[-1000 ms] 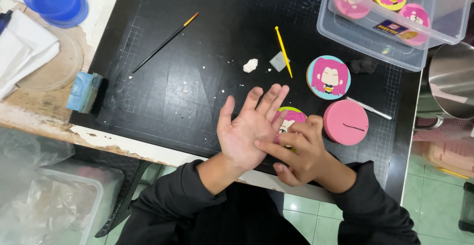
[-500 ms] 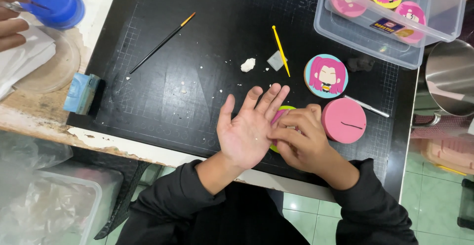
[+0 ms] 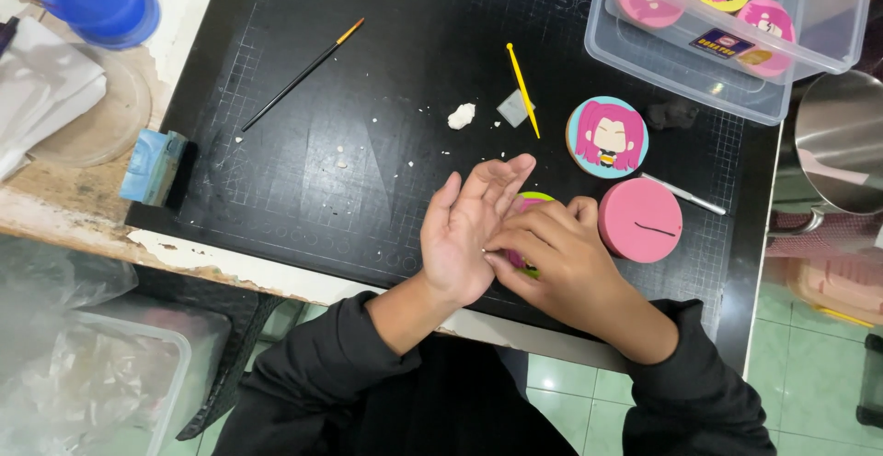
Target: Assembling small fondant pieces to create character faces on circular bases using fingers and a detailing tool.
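Observation:
My left hand (image 3: 469, 226) is held palm up, fingers spread, over the near part of a black cutting mat (image 3: 368, 143). My right hand (image 3: 552, 263) lies against it, its fingertips pressed into the left palm; anything between them is too small to see. Under both hands sits a round green-rimmed disc with pink on it (image 3: 532, 200), mostly hidden. A plain pink disc (image 3: 640, 220) lies just to the right. A blue-rimmed disc with a pink-haired cartoon figure (image 3: 606, 136) sits beyond it.
A white clay lump (image 3: 461, 116), grey square piece (image 3: 513, 108), yellow tool (image 3: 522, 88) and thin paintbrush (image 3: 302, 74) lie on the mat. A clear plastic box of decorated discs (image 3: 736, 15) stands back right, a blue cup (image 3: 97, 1) back left, a blue sponge block (image 3: 152, 166) at left.
My left hand has tilted more on edge and my right fingers have moved further into its palm. Another person's hand seen at the far left half a second ago is gone.

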